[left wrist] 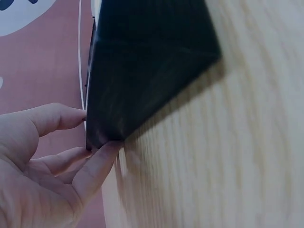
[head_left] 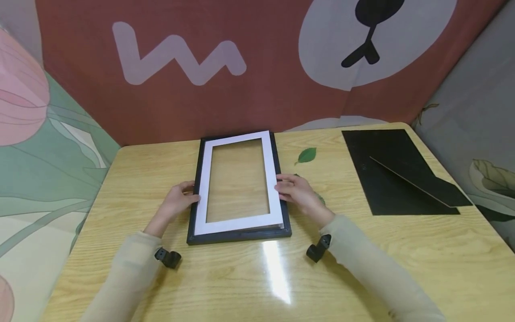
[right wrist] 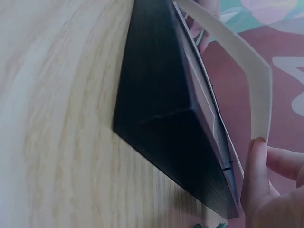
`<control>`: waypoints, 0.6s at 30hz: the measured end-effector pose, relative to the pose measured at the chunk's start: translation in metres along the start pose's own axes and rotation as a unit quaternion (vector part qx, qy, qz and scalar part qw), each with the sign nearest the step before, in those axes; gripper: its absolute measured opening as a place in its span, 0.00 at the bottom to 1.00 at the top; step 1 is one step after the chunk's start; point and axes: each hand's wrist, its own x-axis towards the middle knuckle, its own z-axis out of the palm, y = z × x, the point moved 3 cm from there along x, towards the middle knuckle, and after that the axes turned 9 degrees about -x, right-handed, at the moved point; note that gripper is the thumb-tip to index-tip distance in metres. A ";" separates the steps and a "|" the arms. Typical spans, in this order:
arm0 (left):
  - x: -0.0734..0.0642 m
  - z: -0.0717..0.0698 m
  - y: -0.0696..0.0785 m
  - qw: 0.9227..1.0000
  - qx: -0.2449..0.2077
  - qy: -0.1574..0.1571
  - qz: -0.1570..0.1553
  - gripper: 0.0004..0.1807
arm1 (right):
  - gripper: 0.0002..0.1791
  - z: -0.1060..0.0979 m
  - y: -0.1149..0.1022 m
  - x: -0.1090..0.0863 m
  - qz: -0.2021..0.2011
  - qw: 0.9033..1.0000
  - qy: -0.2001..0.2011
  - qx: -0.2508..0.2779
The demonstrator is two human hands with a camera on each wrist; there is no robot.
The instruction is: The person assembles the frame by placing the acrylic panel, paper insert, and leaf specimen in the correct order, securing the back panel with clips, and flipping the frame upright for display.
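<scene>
A black picture frame [head_left: 241, 235] lies on the wooden table with a white mat board [head_left: 237, 223] over it. The mat sits slightly askew, and its window shows the table colour through it. At the left side, my left hand [head_left: 177, 200] grips the frame's edge; in the left wrist view the thumb [left wrist: 97, 166] is at the frame's lower edge. On the opposite side my right hand [head_left: 299, 193] pinches the mat's right border. In the right wrist view, that border of the mat [right wrist: 260, 95] stands raised off the frame [right wrist: 156, 71].
A black backing board [head_left: 374, 179] with a fold-out stand leg [head_left: 430, 185] lies on the table's right. A green leaf [head_left: 307, 155] rests right of the frame, and more green shows beside my right hand. A printed cloth [head_left: 273, 98] hangs behind the table.
</scene>
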 end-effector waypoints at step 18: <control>0.002 0.001 -0.002 1.000 0.023 0.009 0.013 0.41 | 0.25 -0.006 -0.003 0.004 -0.034 0.987 -0.011 -0.154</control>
